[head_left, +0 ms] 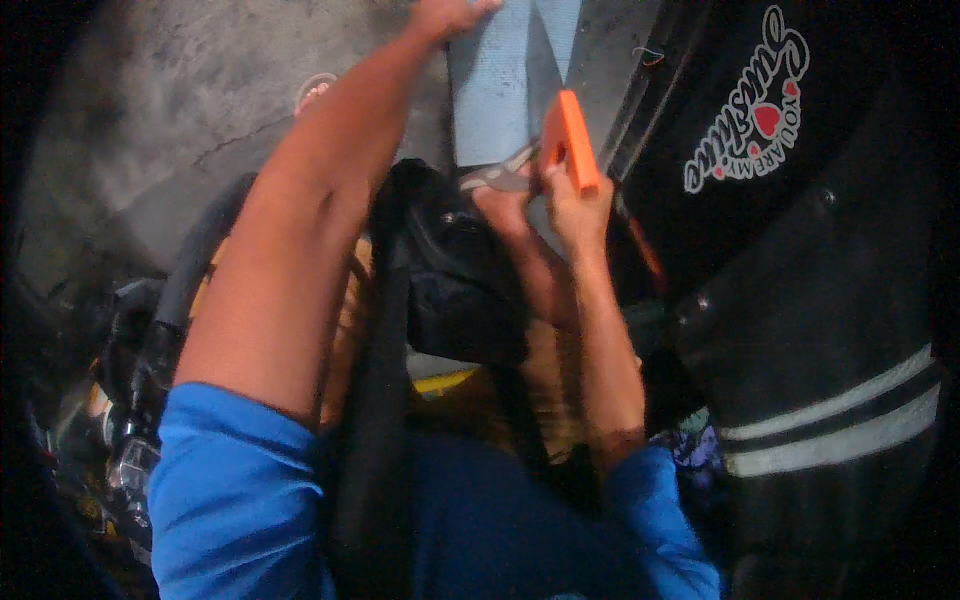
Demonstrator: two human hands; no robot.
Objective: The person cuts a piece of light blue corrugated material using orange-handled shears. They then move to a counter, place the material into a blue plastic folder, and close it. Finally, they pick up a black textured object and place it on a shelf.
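Note:
My right hand (575, 205) is closed around the orange handle (570, 130) of a handsaw. Its grey blade (545, 60) lies over a pale blue textured board (485, 90), extending up past the top edge. My left hand (460, 15) is at the board's upper left, partly cut off by the frame, so its grip is unclear. A sandaled foot (500, 190) is at the board's lower end, just left of my right hand.
Below the board hangs a black bag (455, 290). Stained concrete floor (200, 80) shows at upper left, with toes (316, 88) beside my forearm. A black panel (820, 280) with a sticker and pale stripes fills the right. Dark vehicle-like parts (130, 420) sit lower left.

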